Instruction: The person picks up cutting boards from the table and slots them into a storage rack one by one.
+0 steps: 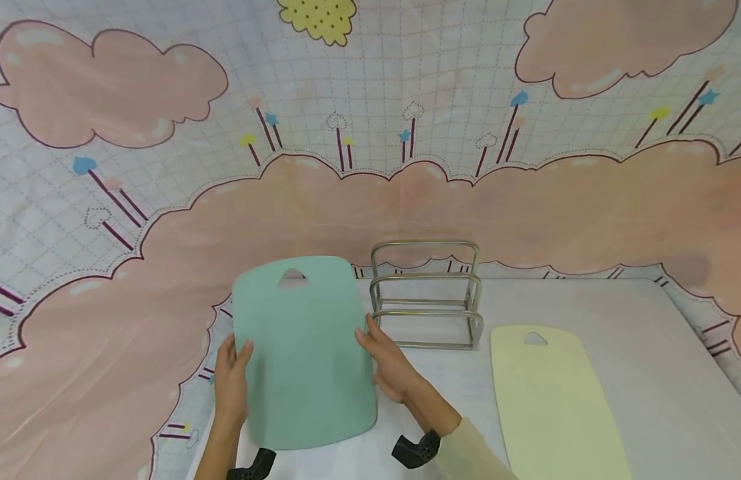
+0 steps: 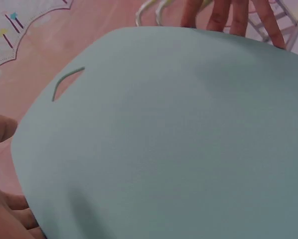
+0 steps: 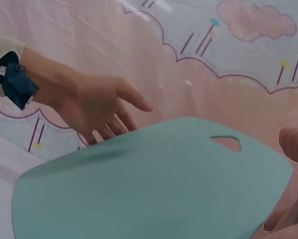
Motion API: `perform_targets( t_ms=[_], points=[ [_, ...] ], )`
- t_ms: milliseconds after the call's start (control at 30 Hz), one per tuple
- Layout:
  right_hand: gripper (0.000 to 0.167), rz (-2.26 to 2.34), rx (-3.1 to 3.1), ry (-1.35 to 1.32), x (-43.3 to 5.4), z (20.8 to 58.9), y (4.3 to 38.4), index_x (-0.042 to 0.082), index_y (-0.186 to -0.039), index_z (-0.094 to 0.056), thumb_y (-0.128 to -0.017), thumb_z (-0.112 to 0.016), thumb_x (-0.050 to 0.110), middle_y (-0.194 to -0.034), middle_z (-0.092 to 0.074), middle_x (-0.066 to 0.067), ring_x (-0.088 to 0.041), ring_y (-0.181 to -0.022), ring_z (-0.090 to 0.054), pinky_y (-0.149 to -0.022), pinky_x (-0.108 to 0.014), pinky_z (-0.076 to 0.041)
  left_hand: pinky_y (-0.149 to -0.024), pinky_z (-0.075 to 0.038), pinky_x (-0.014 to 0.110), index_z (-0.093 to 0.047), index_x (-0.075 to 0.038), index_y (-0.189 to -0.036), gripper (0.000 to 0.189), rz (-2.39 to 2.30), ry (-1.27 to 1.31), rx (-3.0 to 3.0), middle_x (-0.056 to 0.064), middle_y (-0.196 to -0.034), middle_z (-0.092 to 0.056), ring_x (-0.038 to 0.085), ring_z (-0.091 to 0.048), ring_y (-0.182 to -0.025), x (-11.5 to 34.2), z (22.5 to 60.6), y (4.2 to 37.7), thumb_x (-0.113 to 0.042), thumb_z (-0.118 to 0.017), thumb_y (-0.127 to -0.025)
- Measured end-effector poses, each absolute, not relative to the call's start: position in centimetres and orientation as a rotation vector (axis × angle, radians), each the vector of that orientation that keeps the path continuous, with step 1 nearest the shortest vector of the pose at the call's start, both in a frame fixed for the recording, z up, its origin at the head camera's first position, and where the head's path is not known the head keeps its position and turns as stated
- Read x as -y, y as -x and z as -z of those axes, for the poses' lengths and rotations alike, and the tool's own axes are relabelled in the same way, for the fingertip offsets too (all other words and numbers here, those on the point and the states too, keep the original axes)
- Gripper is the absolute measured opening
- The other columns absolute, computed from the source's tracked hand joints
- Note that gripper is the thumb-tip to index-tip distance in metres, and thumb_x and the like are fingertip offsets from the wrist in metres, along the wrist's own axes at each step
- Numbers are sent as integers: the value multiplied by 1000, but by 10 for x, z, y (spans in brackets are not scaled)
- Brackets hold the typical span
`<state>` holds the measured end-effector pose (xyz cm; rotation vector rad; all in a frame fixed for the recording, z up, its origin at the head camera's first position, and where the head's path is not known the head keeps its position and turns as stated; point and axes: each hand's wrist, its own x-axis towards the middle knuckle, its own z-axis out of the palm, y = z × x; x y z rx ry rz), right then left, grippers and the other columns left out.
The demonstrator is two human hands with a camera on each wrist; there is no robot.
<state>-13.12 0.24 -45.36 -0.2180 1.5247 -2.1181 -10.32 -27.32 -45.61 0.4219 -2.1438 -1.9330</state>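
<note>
I see the printed cloth, with clouds and stars, behind the white surface, which stretches widely at the right. The green board is at the left, in front of the cloth. The yellow board lies at the right, a narrow space from the metal rack. The left grip holds the green board's left edge; the right grip holds its right edge.
</note>
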Motion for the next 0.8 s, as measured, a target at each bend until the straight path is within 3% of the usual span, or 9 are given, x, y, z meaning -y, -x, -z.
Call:
perform_targets(
  t_ms=[133, 267, 367, 500, 800],
  points=[
    [77, 2118, -1546, 235, -2, 447, 132, 21, -155, 0, -99, -46, 47, -158, 11, -13, -38, -141, 13, -89, -82, -1, -115, -3, 42, -2, -3, -153, 78, 1981, -414, 2179, 8, -159, -1, 19, 0, -144, 277, 450, 104, -33, -50, -100],
    [75, 2120, -1561, 286, 1, 443, 134, 26, -155, -1, -99, -48, 43, -159, 11, -8, -35, -142, 12, -93, -79, 1, -113, 0, 51, -3, -4, -153, 72, 2030, -394, 2131, 8, -159, -1, 21, 0, -145, 281, 444, 102, -32, -45, -102],
    [75, 2131, -1609, 346, 3, 441, 136, 24, -155, 1, -100, -49, 38, -159, 10, -4, -30, -143, 12, -103, -70, 0, -111, 3, 56, -1, -6, -154, 72, 2057, -352, 2106, 6, -160, 0, 21, 2, -145, 282, 437, 102, -31, -44, -102],
    [76, 2122, -1721, 410, 6, 438, 138, 20, -155, 1, -100, -51, 35, -159, 6, -2, -24, -144, 8, -112, -56, -4, -111, 4, 54, 4, -10, -154, 74, 2089, -280, 2110, 3, -159, 6, 18, 6, -144, 284, 431, 105, -28, -45, -102],
    [79, 2037, -1865, 481, 10, 431, 140, 26, -155, 0, -98, -54, 39, -159, 2, 2, -20, -144, 3, -113, -51, -8, -110, 5, 56, 2, -15, -155, 73, 2068, -187, 2086, 3, -160, 4, 19, 4, -144, 289, 419, 106, -24, -47, -102]
  ],
)
